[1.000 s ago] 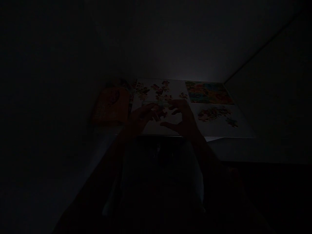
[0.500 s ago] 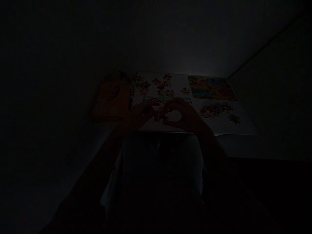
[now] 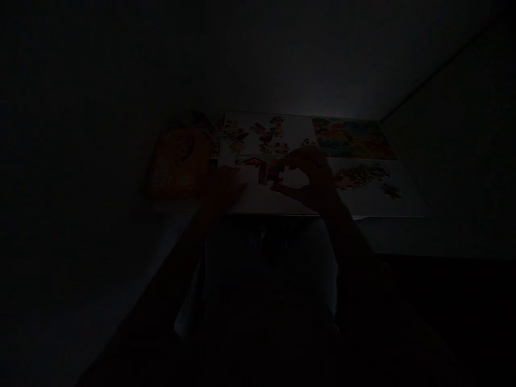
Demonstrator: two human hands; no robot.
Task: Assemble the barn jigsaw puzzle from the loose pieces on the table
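The picture is very dark. My right hand is curved, with its thumb and fingers on either side of a puzzle piece at the right end of a partly joined jigsaw puzzle. Whether that piece lies flat or is raised, I cannot tell. My left hand rests at the left edge of the white board, fingers stretched out and holding nothing that I can see. Loose puzzle pieces lie on the board beyond both hands.
An orange bag or box stands left of the board. At the back right lies a colourful picture sheet. Closer in, a heap of puzzle pieces spreads out, with a small cluster beside it. A wall rises behind.
My left hand has drawn back to the left, away from the puzzle piece. My right hand stays around the piece and has shifted slightly right. The view has tilted a little.
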